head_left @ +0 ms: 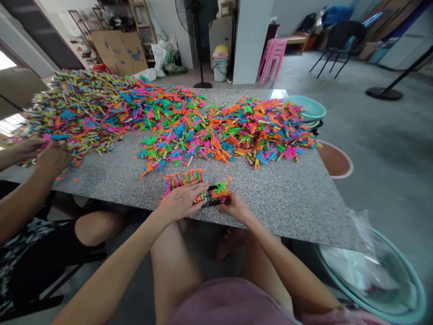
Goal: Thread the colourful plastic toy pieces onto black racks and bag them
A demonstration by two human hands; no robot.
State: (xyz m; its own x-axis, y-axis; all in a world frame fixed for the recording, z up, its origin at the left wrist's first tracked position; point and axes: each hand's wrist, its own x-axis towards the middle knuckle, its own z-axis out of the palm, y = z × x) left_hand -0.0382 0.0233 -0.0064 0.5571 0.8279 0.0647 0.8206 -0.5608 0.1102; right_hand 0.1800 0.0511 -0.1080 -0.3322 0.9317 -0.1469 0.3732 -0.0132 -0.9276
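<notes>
My left hand [182, 198] lies with fingers stretched out over a row of bright plastic toys [184, 177], which stand packed side by side in a black plastic rack [211, 197] near the table's front edge. At the rack's right end, my right hand [235, 206] has its thumb and fingers closed on small plastic toys [221, 187], orange and green, with a bit of pink by the fingertips. Their exact kind is too small to make out. Beyond both hands spreads a big heap of similar toys [219, 135] in orange, blue, green and pink.
At the left, a co-worker's hands [52, 155] handle a pink piece beside a mound of wrapped pieces [74, 99]. Basins stand off the right edge of the granite table [287, 198], including a pink-brown one [334, 159] and a large teal basket [417, 289] holding plastic bags.
</notes>
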